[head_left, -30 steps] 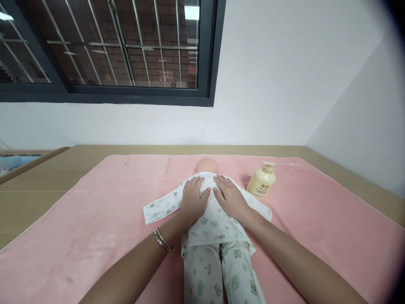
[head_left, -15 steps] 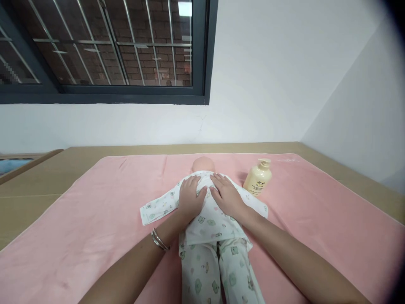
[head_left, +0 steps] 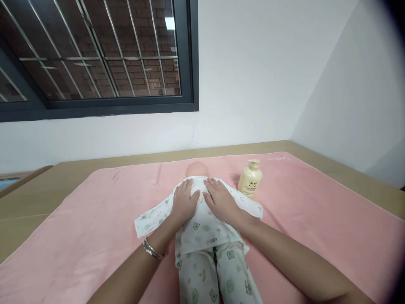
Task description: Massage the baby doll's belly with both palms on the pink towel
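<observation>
A baby doll [head_left: 205, 228] in a white printed top and trousers lies stretched out, its smooth, bald head [head_left: 197, 169] pointing away from me. Its sleeves spread to both sides; no face shows. My left hand [head_left: 184, 202] rests flat on the left side of the doll's upper body, fingers extended, thumb pointing inward. On the right side my right hand [head_left: 220, 200] lies flat in the same way, with the fingers near the collar. Neither hand grips anything. A pale yellow pump bottle [head_left: 250, 179] stands just right of the doll's shoulder.
A pink mat [head_left: 104, 219] lies under the doll on a tan surface [head_left: 28, 207]. White wall [head_left: 247, 84] rises behind and on the right. A dark-framed window [head_left: 191, 55] with metal bars is at the upper left.
The camera view has shifted and tilted slightly, so everything sits a little further left. Both hands remain flat on the doll's upper body, with little visible movement against it.
</observation>
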